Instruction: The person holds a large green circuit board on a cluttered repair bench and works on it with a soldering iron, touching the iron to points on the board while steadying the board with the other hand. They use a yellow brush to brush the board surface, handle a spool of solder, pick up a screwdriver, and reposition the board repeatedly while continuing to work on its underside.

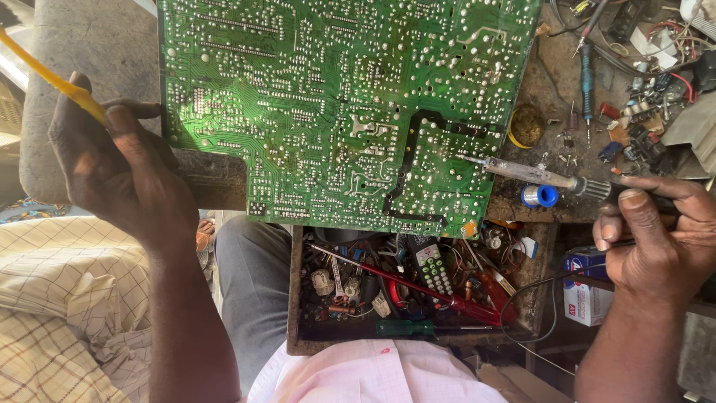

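A big green circuit board point(335, 104) lies solder-side up across the cluttered counter point(548, 97). The left hand point(119, 172) steadies its edge, fingers closed around a yellow tool point(52, 78). The right hand point(656, 239) grips a soldering iron point(537, 177), tip touching the board.

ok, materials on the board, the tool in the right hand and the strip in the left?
Circuit board: looks like rigid laminate with glossy green coating, dotted with shiny silvery solder points. Soldering iron in the right hand: dull grey metal shaft, scorched-looking. Yellow strip in the left hand: probably plastic, since it is smooth and slightly translucent.
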{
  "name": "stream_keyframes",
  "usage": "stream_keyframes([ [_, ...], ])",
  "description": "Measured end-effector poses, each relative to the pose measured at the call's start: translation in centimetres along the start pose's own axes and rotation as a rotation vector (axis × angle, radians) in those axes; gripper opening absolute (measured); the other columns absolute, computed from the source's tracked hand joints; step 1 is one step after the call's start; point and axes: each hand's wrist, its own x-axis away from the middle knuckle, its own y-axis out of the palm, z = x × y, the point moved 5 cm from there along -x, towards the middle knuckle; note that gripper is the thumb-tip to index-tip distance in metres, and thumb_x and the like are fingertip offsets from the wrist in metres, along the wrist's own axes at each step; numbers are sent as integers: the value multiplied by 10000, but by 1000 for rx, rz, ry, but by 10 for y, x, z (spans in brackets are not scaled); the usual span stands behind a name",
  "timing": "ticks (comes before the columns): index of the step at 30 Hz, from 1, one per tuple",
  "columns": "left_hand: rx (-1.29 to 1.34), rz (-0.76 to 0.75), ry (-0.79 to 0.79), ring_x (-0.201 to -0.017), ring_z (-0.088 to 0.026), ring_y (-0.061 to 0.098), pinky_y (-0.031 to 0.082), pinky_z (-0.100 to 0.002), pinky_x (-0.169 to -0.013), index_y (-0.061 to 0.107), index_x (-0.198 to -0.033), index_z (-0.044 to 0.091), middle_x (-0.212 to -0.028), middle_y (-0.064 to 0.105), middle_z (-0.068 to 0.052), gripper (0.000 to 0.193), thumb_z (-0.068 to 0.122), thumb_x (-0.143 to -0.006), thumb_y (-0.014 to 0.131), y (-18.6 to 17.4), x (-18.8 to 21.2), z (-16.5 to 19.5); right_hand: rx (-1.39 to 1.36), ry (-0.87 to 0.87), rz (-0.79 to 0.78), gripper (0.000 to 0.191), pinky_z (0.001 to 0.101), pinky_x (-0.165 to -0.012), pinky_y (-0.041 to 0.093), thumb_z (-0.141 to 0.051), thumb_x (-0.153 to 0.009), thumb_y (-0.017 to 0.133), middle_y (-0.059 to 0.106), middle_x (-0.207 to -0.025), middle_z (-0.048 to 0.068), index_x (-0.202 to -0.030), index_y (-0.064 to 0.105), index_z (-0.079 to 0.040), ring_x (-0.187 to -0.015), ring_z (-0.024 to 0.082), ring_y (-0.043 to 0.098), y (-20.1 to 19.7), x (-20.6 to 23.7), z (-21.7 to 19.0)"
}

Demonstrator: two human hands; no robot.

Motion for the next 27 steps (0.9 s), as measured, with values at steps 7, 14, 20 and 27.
stream_keyframes([
  [7, -75, -10, 32, -648, -45, 597, 453, -213, -569, 545, -1504, -44, -1089, 738, -101, 321, 117, -1235, 478, 0, -2, 9, 29, 48, 49, 67, 276, -525, 523, 28, -1118, 710, 676, -834, 183, -1143, 658, 61, -606, 142, 634, 5, 6, -5],
  [14, -14, -1, 0, -640, -49, 571, 433, -213, -567, 531, -1504, -51, -1066, 750, -105, 298, 123, -1264, 506, 0, 0, 6, 161, 102, 101, 106, 221, -532, 511, 13, -1072, 729, 662, -835, 149, -1141, 654, 41, -592, 94, 599, 15, 7, -21],
  [20, 25, 29, 20, -674, -54, 563, 436, -216, -579, 511, -1524, -49, -1085, 715, -119, 306, 104, -1260, 526, 3, 3, 7, 209, 83, 127, 149, 209, -518, 499, 18, -1056, 729, 657, -839, 131, -1187, 659, 31, -589, 80, 590, 23, 11, -29],
  [27, -278, -61, 188, -805, -120, 686, 559, -256, -720, 490, -1542, -34, -999, 702, -108, 309, 47, -1246, 528, -8, 28, 48, 275, 50, 88, 138, 207, -486, 495, 22, -1044, 721, 659, -798, 124, -1164, 665, 60, -573, 82, 605, 27, 7, -27],
])
